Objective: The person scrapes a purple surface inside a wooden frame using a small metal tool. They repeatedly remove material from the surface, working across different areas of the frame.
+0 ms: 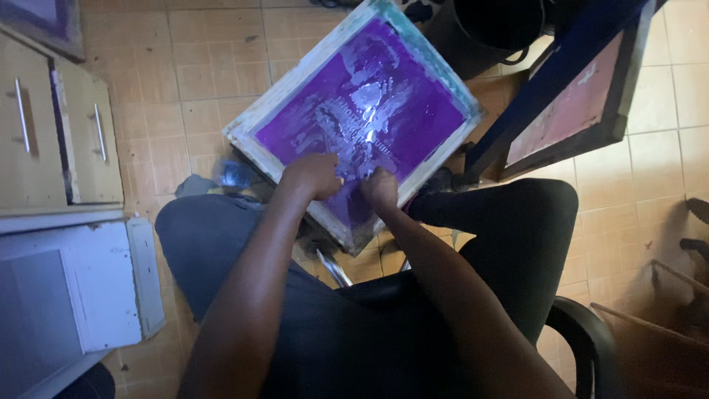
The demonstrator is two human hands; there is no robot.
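I am sitting in a dark chair (583,332) with a wooden-framed printing screen of purple mesh (362,111) tipped across my knees, its far corner reaching out over the tan tiled floor (199,81). Both my hands are down on the near part of the mesh, close beside each other. My left hand (314,176) is curled into a loose fist with the knuckles up, pressing on the purple surface just inside the frame's near edge; whether it holds a rag or a small tool I cannot tell, since the fingers are folded under. My right hand (380,186) is likewise bunched narrow, fingertips down against the mesh, and what it grips, if anything, is hidden. Beyond my hands the middle of the screen shows pale, shiny, wet-looking patches. I judge that I am rubbing or cleaning the mesh, working from the near edge. The next move seems to call for steady pressure and small strokes up toward those pale patches, with my knees keeping the frame from sliding. Right of the screen leans a second dark-framed screen with reddish mesh (572,107); left of it stands a pale wooden cabinet with metal handles (59,133).
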